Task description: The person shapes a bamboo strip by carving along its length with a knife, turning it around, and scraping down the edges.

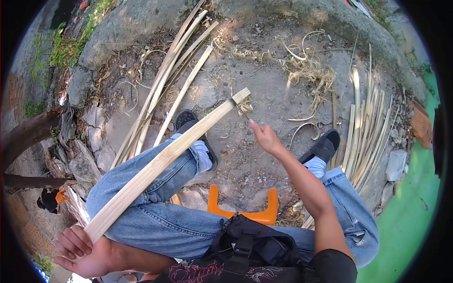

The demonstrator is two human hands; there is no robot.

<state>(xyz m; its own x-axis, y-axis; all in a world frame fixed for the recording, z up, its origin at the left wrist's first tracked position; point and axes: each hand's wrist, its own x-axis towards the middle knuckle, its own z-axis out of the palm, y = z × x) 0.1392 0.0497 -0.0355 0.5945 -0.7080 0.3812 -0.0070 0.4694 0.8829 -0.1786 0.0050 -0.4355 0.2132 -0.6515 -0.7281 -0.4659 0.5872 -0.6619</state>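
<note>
A long pale wooden strip (158, 165) runs diagonally across my thigh, from the lower left up to the centre. My left hand (80, 250) is wrapped round its lower end. Near the upper end, a thin dark blade (233, 101) lies across the strip. My right hand (265, 137) is closed beside that end, at the near side of the blade, its fingers pressed together on what seems to be the blade's handle, mostly hidden by the hand.
Long strips (170, 70) lie on the ground at the upper left, and a bundle of strips (363, 127) at the right. Curled shavings (316, 78) are scattered ahead. An orange stool (271, 207) is beneath me. Another person (48, 200) is at the far left.
</note>
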